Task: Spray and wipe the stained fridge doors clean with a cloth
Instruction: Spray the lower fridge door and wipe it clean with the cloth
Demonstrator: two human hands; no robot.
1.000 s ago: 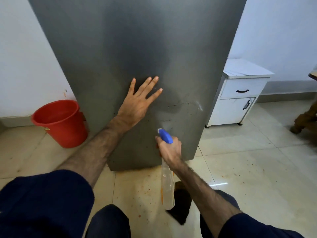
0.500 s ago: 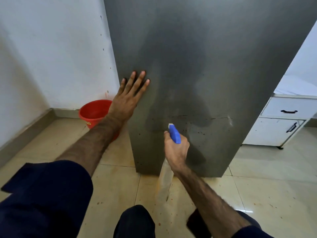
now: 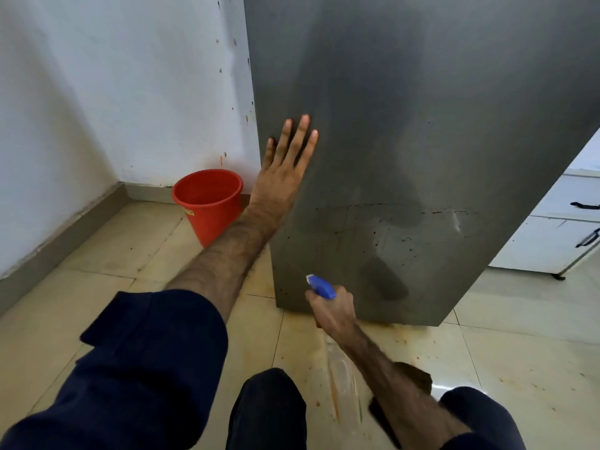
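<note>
The tall grey brushed-metal fridge door (image 3: 422, 141) fills the upper right of the view, standing on the pale tiled floor (image 3: 97, 303). Its lower part carries small dark specks and a thin horizontal line of grime, with a faint wet sheen near the right edge.

The left hand (image 3: 282, 177) lies flat against the door's left edge, palm on the metal, 4 fingers straight and together, pointing up; its grip is wide and holds nothing. The dark navy rolled sleeve (image 3: 156, 368) covers the left upper arm.

The right hand (image 3: 334, 310) is closed around the neck of a clear plastic spray bottle with a blue trigger head (image 3: 321, 286). The blue nozzle points up and left toward the bottom of the door, near it; whether it touches cannot be told. The bottle's clear body hangs below the hand and is blurred.

A red plastic bucket (image 3: 207, 203) stands on the floor by the white wall (image 3: 113, 92), just left of the fridge. A white cabinet with black handles (image 3: 565, 228) sits to the right. Orange spots mark the wall and the floor tiles.
</note>
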